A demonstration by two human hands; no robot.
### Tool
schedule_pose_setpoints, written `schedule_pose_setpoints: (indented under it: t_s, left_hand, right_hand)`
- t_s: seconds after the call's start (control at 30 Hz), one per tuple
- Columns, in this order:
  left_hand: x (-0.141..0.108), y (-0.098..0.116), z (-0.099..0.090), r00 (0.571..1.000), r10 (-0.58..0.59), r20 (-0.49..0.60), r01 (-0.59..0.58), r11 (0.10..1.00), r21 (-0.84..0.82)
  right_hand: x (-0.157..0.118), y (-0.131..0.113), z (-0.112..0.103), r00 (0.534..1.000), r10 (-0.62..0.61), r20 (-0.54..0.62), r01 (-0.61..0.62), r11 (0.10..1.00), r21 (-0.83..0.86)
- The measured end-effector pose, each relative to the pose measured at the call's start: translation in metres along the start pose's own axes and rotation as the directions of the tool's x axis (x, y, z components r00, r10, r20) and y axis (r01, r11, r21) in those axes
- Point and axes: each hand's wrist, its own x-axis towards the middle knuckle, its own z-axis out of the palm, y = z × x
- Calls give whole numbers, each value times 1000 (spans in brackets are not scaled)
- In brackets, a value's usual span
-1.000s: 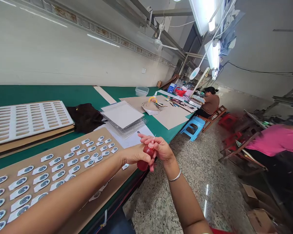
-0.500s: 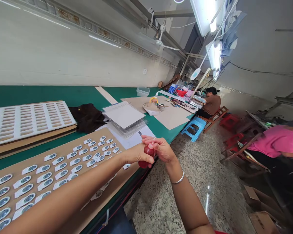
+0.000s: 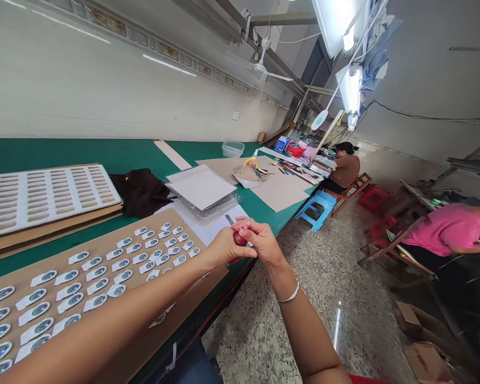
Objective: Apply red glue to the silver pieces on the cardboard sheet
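Observation:
In front of me, over the table's near edge, my left hand (image 3: 226, 248) is closed around a dark red, glossy, rounded object (image 3: 239, 240). Most of it is hidden by fingers, so its kind does not show. My right hand (image 3: 262, 241), with a silver bangle on its wrist, is bent over the same object, its thumb pressed against it. Just beyond the fingers a flat grey strip (image 3: 229, 219) shows against white paper. Left of the hands, a brown board (image 3: 124, 237) carries rows of small white tabs with dark oval emblems (image 3: 122, 265).
A white slotted tray (image 3: 70, 196) lies on the green table (image 3: 138, 152) beside dark cloth (image 3: 144, 192). Stacked clear and white sheets (image 3: 202, 188), a paper dish (image 3: 248, 176) and a plastic tub (image 3: 232, 149) stand beyond. Further off are a blue stool (image 3: 318, 208) and two seated people.
Both hands have shifted slightly up and left, still together. My fingers now cover more of the red object, and my left thumb has straightened.

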Motion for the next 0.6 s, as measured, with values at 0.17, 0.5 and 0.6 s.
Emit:
schedule_pose_setpoints:
  t_s: [0.17, 0.5, 0.6]
  left_hand:
    - [2, -18, -6, 994, -63, -87, 66, 997, 38]
    - [-9, -7, -12, 869, -24, 495, 297, 825, -481]
    - [-10, -12, -13, 877, 19, 480, 321, 720, -615]
  right_hand:
    - [-3, 16, 10, 987, 60, -152, -65, 997, -30]
    - [8, 0, 1, 955, 202, 218, -245, 950, 192]
    - [11, 1, 4, 960, 241, 143, -268, 938, 220]
